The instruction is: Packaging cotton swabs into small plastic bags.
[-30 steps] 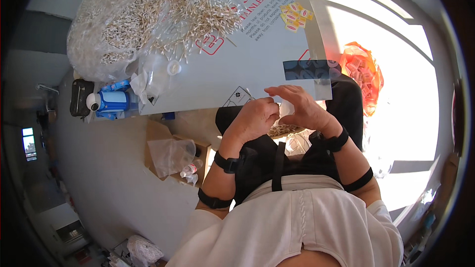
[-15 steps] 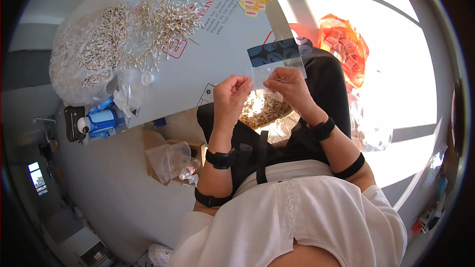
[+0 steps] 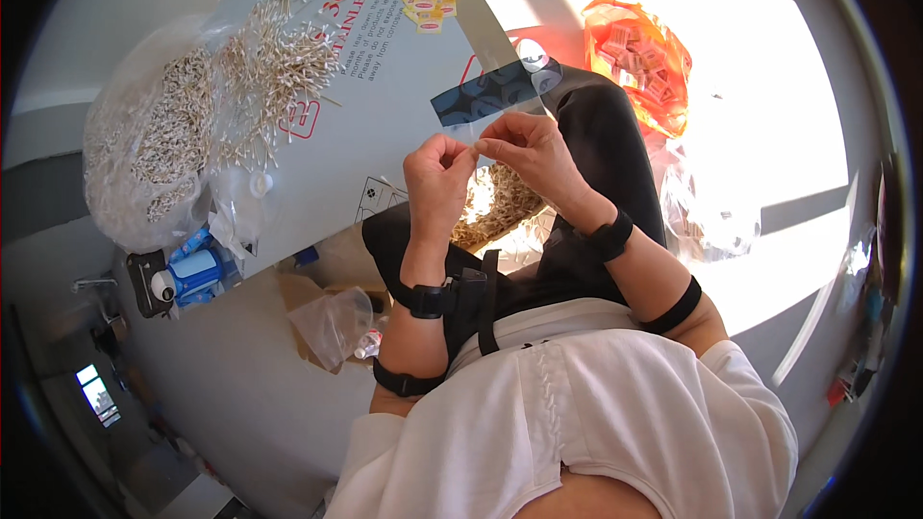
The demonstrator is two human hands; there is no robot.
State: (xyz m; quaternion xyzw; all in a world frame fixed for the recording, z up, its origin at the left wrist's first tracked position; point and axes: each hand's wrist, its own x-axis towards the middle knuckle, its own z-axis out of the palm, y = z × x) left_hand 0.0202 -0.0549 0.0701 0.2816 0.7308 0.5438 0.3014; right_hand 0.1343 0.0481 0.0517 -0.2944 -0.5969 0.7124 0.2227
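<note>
Sticks (image 3: 502, 211), thin and tan, are sitting heaped between the person's black-clad legs (image 3: 608, 139), just below the left hand (image 3: 437, 183) and right hand (image 3: 538, 159) in the head view. Both are bringing thumb toward forefinger, tips practically meeting; honestly can't tell from where I'm standing whether those pinches are fully closing or have hold of anything. Beyond them the grey table (image 3: 361, 154) is carrying loose cotton swabs (image 3: 279, 58) beside a clear bag (image 3: 108, 149) of more. Little yellow packets (image 3: 431, 2) are lying farther off, and an orange bag (image 3: 663, 123) is slumping right.
</note>
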